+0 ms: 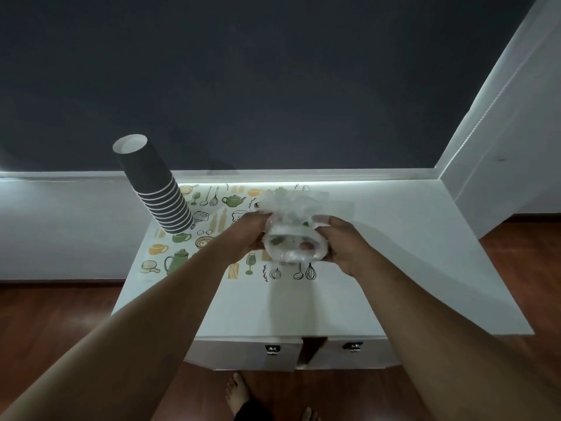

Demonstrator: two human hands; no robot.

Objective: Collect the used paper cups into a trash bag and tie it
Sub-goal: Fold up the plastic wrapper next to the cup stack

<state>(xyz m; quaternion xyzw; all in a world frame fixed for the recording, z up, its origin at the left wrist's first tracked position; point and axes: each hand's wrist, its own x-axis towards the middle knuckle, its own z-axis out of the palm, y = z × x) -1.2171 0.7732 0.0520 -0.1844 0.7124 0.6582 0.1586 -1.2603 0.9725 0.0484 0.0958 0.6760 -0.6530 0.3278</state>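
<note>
Above the desk (303, 305), the left hand (243, 235) and right hand (343, 247) each grip a side of a clear trash bag (293, 238), crumpled and held between them. The stack of dark paper cups (161, 196) stands upside down, far left of the bag, nearer the left hand, its long axis leaning.

Two hands, left (247, 235) and right (341, 244), hold one clear plastic bag (293, 235) between them, one stack of dark paper cups (158, 192) stands left of them, and two drawer handles (272, 349) sit below.
</note>
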